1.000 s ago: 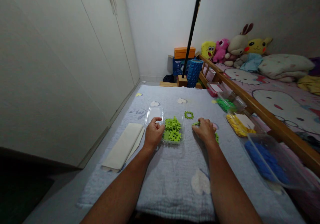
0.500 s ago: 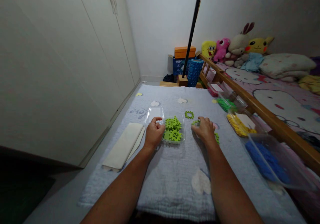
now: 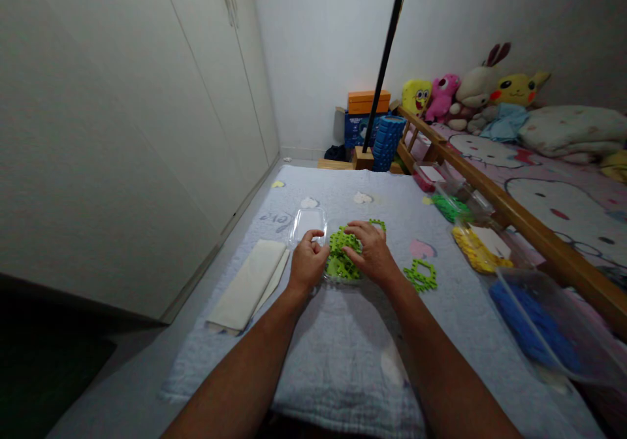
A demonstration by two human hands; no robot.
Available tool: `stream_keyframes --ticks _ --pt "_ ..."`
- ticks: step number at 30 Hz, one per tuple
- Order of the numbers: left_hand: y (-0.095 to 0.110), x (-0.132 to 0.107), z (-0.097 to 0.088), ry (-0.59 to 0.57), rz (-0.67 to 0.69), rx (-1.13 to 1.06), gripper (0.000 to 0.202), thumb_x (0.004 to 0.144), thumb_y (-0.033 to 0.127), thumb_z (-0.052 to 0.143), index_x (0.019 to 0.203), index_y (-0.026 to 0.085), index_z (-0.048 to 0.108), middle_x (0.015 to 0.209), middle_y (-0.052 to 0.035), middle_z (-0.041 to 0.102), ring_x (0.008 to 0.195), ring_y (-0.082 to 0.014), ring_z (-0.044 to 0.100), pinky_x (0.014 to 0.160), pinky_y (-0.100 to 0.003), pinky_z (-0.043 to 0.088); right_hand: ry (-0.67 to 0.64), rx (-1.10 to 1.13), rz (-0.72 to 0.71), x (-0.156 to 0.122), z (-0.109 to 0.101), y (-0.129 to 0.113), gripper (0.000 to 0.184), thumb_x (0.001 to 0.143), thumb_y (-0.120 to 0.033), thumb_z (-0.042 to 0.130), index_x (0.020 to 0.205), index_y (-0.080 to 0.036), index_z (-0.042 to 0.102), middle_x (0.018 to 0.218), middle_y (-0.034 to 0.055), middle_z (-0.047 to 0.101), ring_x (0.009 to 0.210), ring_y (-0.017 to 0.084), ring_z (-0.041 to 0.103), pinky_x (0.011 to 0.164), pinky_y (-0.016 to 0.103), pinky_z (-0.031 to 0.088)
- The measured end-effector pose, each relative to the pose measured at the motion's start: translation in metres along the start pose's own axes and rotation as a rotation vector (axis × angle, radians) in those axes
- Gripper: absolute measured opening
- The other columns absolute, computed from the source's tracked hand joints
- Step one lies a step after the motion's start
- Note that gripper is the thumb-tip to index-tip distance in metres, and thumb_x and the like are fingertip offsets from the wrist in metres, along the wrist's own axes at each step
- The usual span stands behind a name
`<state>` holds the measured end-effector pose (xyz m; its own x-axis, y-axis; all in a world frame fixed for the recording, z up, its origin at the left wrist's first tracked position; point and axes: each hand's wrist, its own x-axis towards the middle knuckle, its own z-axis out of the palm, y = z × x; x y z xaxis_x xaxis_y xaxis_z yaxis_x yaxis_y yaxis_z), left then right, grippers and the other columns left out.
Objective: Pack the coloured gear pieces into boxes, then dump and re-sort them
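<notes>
A clear plastic container point(image 3: 343, 281) holds a heap of lime-green interlocking toy pieces point(image 3: 341, 266). My left hand point(image 3: 307, 262) is curled at its left rim, thumb and forefinger at the edge. Over the container's right side is my right hand point(image 3: 371, 251), its thumb and fingers apart above the heap. The hand hides part of that rim. One square green frame piece point(image 3: 377, 222) lies just behind the right hand, partly covered. Further right, beside my right wrist, more green frame pieces point(image 3: 422, 274) rest on the cloth.
A clear lid point(image 3: 308, 220) lies behind my left hand, with a folded cream cloth point(image 3: 249, 285) to the left. Boxes of blue pieces point(image 3: 529, 325), yellow pieces point(image 3: 477, 249) and green pieces point(image 3: 450, 208) line the right edge by the wooden bed rail point(image 3: 519, 213).
My right hand has moved left from the cloth, where it was at a green piece, to over the container, its fingers now apart. My left hand stays at the container's left rim.
</notes>
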<state>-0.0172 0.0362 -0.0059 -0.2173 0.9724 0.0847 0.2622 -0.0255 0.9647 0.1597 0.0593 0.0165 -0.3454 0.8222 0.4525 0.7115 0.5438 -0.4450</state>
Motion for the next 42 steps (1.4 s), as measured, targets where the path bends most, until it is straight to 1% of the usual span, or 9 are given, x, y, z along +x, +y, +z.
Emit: stream_keyframes --ticks 3,9,14,20,24,27,33,36,42 --pt "-0.001 0.001 0.000 -0.004 0.003 0.001 0.030 0.075 0.027 0.060 0.104 0.019 0.061 0.052 0.0111 0.043 0.049 -0.0107 0.043 0.055 -0.022 0.033 0.002 -0.002 0.005 -0.002 0.001 0.002 0.031 0.086 -0.026 0.065 0.116 -0.020 0.068 0.134 0.0149 0.066 0.125 0.030 0.057 0.107 0.051 0.032" --pt "0.001 0.000 -0.001 0.001 0.003 0.016 0.030 0.075 0.027 0.059 0.104 0.019 0.061 0.052 0.0110 0.042 0.049 -0.0111 0.043 0.054 -0.022 0.031 -0.088 -0.038 0.020 -0.010 0.000 0.004 0.016 0.088 -0.026 0.063 0.099 -0.025 0.075 0.118 0.0081 0.073 0.121 0.031 0.053 0.110 0.056 0.026" --pt "0.000 0.000 -0.001 0.001 0.007 0.009 0.031 0.075 0.028 0.059 0.104 0.019 0.061 0.051 0.0112 0.041 0.049 -0.0111 0.043 0.054 -0.022 0.031 -0.150 -0.094 0.039 -0.014 -0.003 -0.005 0.018 0.083 -0.024 0.064 0.093 -0.027 0.078 0.131 0.0071 0.066 0.134 0.034 0.041 0.114 0.060 0.020" --pt "0.001 0.000 -0.001 -0.002 0.009 0.013 0.032 0.075 0.028 0.059 0.105 0.019 0.061 0.052 0.0111 0.042 0.049 -0.0112 0.043 0.054 -0.022 0.032 -0.298 -0.003 -0.009 -0.018 -0.012 -0.016 0.021 0.080 -0.021 0.060 0.088 -0.026 0.079 0.136 0.0050 0.063 0.141 0.035 0.035 0.117 0.062 0.016" --pt "0.002 0.000 -0.001 0.000 0.005 0.031 0.032 0.075 0.028 0.059 0.105 0.019 0.061 0.052 0.0110 0.042 0.050 -0.0113 0.044 0.055 -0.023 0.032 -0.223 0.033 0.029 -0.017 -0.012 -0.011 0.027 0.078 -0.019 0.059 0.095 -0.026 0.078 0.135 0.0065 0.064 0.138 0.034 0.038 0.116 0.060 0.021" --pt "0.004 -0.001 -0.001 -0.001 0.001 0.027 0.032 0.075 0.028 0.059 0.105 0.018 0.061 0.052 0.0110 0.041 0.050 -0.0114 0.044 0.055 -0.023 0.032 -0.160 0.015 0.056 -0.018 -0.010 -0.008 0.030 0.076 -0.018 0.058 0.099 -0.025 0.077 0.123 0.0069 0.070 0.133 0.033 0.043 0.115 0.062 0.021" --pt "0.007 -0.002 -0.002 -0.004 -0.002 0.010 0.031 0.075 0.029 0.060 0.104 0.018 0.061 0.052 0.0108 0.042 0.049 -0.0112 0.043 0.054 -0.023 0.032 -0.200 0.071 0.020 -0.019 -0.008 -0.012 0.031 0.080 -0.017 0.055 0.101 -0.027 0.076 0.108 0.0054 0.075 0.125 0.030 0.053 0.115 0.064 0.018" --pt "0.005 -0.002 -0.002 -0.008 -0.011 0.000 0.031 0.074 0.029 0.060 0.104 0.018 0.061 0.052 0.0109 0.041 0.049 -0.0112 0.042 0.054 -0.023 0.031 -0.093 0.070 0.090 -0.014 -0.013 0.002 0.031 0.081 -0.018 0.053 0.100 -0.025 0.076 0.109 0.0074 0.075 0.119 0.028 0.058 0.113 0.057 0.030" --pt "0.000 -0.001 -0.001 -0.009 0.003 0.009 0.030 0.076 0.029 0.059 0.104 0.018 0.061 0.052 0.0112 0.041 0.049 -0.0109 0.042 0.055 -0.022 0.031 0.083 -0.089 0.372 0.000 -0.023 0.064 0.035 0.079 -0.015 0.049 0.100 -0.021 0.076 0.111 0.0093 0.076 0.106 0.027 0.064 0.101 0.043 0.045"
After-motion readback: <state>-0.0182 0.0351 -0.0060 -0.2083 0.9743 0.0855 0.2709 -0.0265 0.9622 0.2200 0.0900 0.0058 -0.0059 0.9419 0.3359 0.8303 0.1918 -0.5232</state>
